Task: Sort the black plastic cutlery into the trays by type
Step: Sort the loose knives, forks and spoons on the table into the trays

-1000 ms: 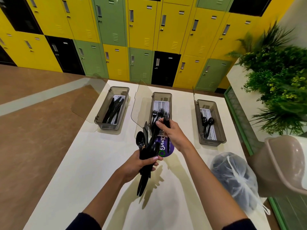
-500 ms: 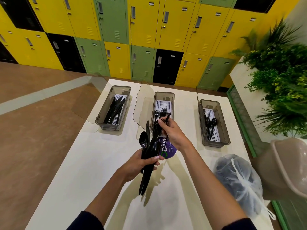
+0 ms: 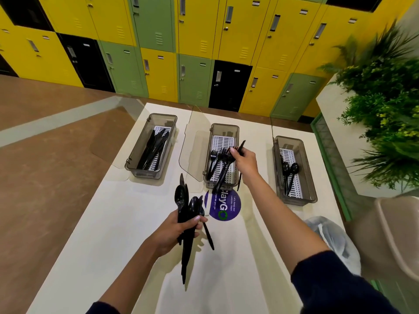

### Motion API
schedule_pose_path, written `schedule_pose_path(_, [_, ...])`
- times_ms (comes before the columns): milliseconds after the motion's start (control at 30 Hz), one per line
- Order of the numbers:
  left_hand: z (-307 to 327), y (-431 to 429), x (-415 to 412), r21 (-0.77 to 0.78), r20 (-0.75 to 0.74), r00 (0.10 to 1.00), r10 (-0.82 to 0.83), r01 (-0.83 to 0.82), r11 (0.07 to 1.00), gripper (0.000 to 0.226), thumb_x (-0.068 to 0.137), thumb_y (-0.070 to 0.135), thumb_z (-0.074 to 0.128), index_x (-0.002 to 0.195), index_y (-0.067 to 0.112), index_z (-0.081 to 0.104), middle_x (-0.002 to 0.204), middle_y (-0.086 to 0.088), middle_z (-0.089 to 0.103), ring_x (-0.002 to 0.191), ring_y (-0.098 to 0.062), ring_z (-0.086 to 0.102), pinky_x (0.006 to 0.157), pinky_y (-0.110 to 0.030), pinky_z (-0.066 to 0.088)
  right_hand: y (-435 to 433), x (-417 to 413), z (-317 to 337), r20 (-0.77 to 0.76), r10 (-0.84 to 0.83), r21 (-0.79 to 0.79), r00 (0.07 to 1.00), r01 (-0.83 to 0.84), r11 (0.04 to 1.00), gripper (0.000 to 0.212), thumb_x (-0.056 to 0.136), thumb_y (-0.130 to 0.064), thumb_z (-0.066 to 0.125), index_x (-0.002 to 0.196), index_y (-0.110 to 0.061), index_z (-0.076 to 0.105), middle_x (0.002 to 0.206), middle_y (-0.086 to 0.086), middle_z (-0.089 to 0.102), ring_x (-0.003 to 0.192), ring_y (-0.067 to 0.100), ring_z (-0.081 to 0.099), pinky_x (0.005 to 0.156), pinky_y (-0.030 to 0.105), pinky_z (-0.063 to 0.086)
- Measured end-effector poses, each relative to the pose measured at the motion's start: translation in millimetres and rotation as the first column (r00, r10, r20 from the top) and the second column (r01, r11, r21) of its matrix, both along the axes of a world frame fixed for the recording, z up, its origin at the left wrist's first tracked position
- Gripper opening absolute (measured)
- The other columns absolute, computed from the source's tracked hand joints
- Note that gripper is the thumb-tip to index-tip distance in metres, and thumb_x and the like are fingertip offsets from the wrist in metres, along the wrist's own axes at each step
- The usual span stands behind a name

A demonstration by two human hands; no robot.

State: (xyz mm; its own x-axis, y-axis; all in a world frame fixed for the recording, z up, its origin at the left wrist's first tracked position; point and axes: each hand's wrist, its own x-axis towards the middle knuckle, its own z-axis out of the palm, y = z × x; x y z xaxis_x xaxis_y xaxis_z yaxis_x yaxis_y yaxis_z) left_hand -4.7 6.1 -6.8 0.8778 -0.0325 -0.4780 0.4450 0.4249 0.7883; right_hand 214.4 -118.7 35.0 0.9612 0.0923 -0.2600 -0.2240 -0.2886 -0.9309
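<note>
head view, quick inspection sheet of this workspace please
surface: white table with a round purple sticker
job's things: left tray holds knives; middle tray forks; right tray spoons
clutter: plastic bag by the table's right edge
grippers: left hand grips a mixed cutlery bundle; right hand pinches one black piece above the middle tray's right side
cables: nothing seen
surroundings: yellow, green and black lockers; plants; beige chair
</note>
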Motion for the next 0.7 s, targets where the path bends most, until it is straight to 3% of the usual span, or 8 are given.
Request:
schedule_pose_path(167, [-8,10,8,0.009,-0.029,0.998,0.064,-0.064,0.998,0.024,0.091,0.009,0.058,0.110,-0.006,0.061,0.094,-0.009,0.070,0.075,-0.013,0.061,0.069,-0.027,0.054,21,37,-3,0.058,-0.002,-0.242,0.998,0.016,0.970,0.041,0.088,-0.029,0.066,0.124,-0.009,0.062,0.125,0.011,0.063,0.115,0.029,0.057,0.089,0.031,0.043])
schedule_pose_path(300, [-15,17,15,-0.004,-0.044,0.997,0.068,-0.068,0.998,0.025,0.091,0.010,0.058,0.109,-0.007,0.061,0.085,-0.006,0.069,0.076,-0.015,0.060,0.069,-0.027,0.053,34,58,-11,0.043,0.036,-0.409,0.998,-0.015,0.912,0.023,0.087,-0.028,0.068,0.098,-0.014,0.054,0.122,0.010,0.064,0.110,0.029,0.059,0.084,0.034,0.044])
schedule_pose_path(367, [-17,20,20,-0.006,-0.051,0.996,0.071,-0.071,0.997,0.026,0.091,0.010,0.058,0.109,-0.008,0.061,0.083,-0.004,0.069,0.076,-0.015,0.060,0.070,-0.028,0.052,37,67,-13,0.032,0.086,-0.467,0.996,-0.061,0.882,0.024,0.089,-0.029,0.066,0.094,-0.016,0.046,0.119,0.011,0.063,0.108,0.030,0.059,0.080,0.034,0.042])
schedule_pose_path(467, [-20,23,26,-0.016,-0.057,0.995,0.086,-0.087,0.996,0.024,0.091,0.008,0.058,0.109,-0.006,0.061,0.089,-0.007,0.070,0.075,-0.014,0.061,0.071,-0.029,0.053,38,78,-19,0.010,0.152,-0.488,0.988,-0.128,0.863,0.021,0.090,-0.029,0.063,0.102,-0.014,0.054,0.122,0.012,0.062,0.112,0.030,0.057,0.085,0.034,0.042])
schedule_pose_path(533, [-22,22,30,-0.016,-0.058,0.995,0.077,-0.078,0.997,0.023,0.091,0.008,0.057,0.109,-0.006,0.060,0.083,-0.004,0.070,0.074,-0.013,0.061,0.070,-0.028,0.053,39,82,-22,-0.010,0.189,-0.484,0.982,-0.170,0.858,0.031,0.093,-0.028,0.059,0.115,-0.007,0.060,0.125,0.014,0.061,0.116,0.031,0.056,0.088,0.032,0.042])
schedule_pose_path(700, [-24,21,35,-0.013,-0.064,0.995,0.074,-0.075,0.997,0.028,0.092,0.007,0.055,0.113,-0.011,0.056,0.074,0.001,0.068,0.072,-0.013,0.060,0.068,-0.026,0.053,44,79,-25,-0.109,0.222,-0.479,0.969,-0.247,0.842,0.041,0.094,-0.026,0.059,0.123,0.002,0.053,0.128,0.019,0.058,0.108,0.032,0.060,0.091,0.036,0.045])
